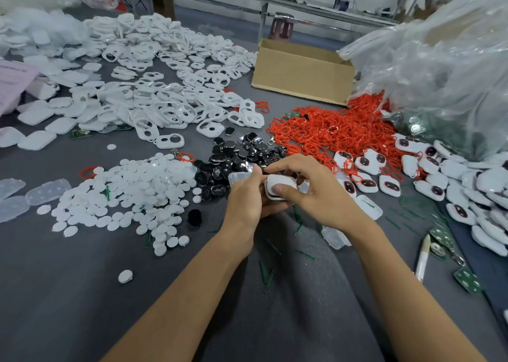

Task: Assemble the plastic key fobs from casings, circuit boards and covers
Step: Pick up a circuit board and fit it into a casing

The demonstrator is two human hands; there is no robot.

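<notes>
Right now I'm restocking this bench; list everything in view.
holed plastic casing frames: heap, white, back left
round plastic discs: pile, white, front left
glossy button pads: pile, black, centre
rubber loops: heap, red, centre right
finished key fobs: many, white, right
cardboard box: one, brown, back
crinkled plastic bags: some, clear, back right
circuit boards: few, green, front right
rounded key fob: one, white, in both hands
hands: left hand, right hand, gripping that fob
</notes>
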